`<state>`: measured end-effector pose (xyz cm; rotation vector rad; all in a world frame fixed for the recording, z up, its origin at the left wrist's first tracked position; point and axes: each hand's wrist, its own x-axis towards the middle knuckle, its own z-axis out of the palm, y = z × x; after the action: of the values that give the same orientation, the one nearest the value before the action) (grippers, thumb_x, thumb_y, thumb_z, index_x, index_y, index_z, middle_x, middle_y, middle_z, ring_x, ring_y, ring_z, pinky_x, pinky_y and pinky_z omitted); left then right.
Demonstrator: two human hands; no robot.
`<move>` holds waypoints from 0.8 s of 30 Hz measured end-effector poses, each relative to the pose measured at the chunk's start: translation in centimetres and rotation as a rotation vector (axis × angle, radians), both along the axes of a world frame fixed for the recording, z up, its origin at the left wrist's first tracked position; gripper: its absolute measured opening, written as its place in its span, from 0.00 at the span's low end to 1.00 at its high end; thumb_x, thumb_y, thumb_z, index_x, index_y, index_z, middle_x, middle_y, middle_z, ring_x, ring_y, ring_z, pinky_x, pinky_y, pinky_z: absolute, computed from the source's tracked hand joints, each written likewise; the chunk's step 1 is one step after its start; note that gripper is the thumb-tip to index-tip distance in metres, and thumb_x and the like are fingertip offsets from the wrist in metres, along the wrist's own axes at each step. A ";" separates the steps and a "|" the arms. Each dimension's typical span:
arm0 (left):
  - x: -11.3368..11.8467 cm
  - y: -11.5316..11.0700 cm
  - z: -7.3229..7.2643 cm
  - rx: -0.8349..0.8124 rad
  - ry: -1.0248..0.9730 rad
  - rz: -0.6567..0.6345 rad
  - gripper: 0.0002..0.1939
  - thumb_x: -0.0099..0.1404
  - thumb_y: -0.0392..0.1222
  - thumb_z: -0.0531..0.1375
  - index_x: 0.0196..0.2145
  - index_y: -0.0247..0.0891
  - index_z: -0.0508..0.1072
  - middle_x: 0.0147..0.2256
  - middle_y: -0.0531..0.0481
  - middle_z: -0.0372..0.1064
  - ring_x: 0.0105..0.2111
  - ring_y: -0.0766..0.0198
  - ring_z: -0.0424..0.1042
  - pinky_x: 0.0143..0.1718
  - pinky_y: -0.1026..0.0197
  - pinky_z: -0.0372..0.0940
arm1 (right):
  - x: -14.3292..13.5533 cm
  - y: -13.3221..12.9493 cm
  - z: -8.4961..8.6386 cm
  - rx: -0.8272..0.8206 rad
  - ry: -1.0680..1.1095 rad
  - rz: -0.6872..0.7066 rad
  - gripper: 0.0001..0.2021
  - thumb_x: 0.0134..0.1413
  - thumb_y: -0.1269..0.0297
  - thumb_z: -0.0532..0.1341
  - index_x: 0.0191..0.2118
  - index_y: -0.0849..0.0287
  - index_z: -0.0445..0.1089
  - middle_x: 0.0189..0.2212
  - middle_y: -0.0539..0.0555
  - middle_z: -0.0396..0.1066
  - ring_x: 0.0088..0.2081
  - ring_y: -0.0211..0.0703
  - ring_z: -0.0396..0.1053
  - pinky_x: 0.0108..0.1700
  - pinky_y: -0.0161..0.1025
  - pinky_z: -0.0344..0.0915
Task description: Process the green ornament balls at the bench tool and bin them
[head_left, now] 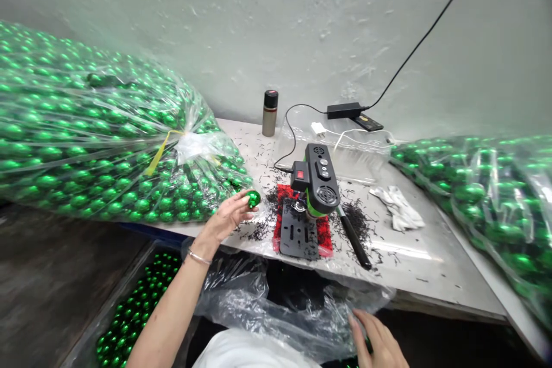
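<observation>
My left hand pinches a shiny green bauble between thumb and fingers, above the table's front edge. My right hand is low at the bottom right, beside clear plastic sheeting. Its fingers are curled, and the dark green side of another bauble shows between thumb and fingers, mostly hidden. Right of my left hand stands a small black bench machine with a red switch, a slotted black base plate and a black-handled lever. A red mat lies beneath it.
Large clear bags of green baubles lie at the left and right. Black scraps litter the table. White gloves, a bottle, a power adapter and its cable are farther back. A lower container holds baubles.
</observation>
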<state>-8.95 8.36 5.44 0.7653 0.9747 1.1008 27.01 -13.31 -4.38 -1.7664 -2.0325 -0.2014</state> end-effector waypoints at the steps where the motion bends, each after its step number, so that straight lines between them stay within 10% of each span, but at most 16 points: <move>1: 0.7 -0.5 0.0 -0.059 -0.091 -0.001 0.17 0.60 0.36 0.65 0.48 0.33 0.74 0.40 0.42 0.78 0.34 0.63 0.78 0.32 0.66 0.72 | -0.5 0.6 1.1 0.040 0.000 -0.003 0.21 0.67 0.49 0.50 0.42 0.57 0.75 0.37 0.56 0.80 0.36 0.45 0.78 0.38 0.38 0.74; 10: 6.5 -2.3 -2.1 -0.286 -0.267 0.016 0.06 0.61 0.36 0.65 0.36 0.32 0.74 0.34 0.43 0.79 0.33 0.63 0.79 0.37 0.64 0.73 | -4.9 5.0 6.7 0.192 0.120 0.082 0.11 0.67 0.61 0.54 0.43 0.59 0.72 0.37 0.55 0.78 0.38 0.42 0.77 0.43 0.39 0.72; 24: 11.6 -2.3 -6.3 0.337 0.598 -0.027 0.15 0.61 0.42 0.64 0.46 0.39 0.73 0.42 0.45 0.78 0.43 0.56 0.77 0.50 0.51 0.70 | -6.7 7.7 9.2 0.217 0.304 0.149 0.08 0.63 0.70 0.57 0.44 0.58 0.73 0.37 0.56 0.78 0.39 0.43 0.77 0.44 0.41 0.74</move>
<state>2.61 6.10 -0.89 1.4313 1.2822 1.0436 20.35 -5.61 4.82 -1.4130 -1.8371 -0.0967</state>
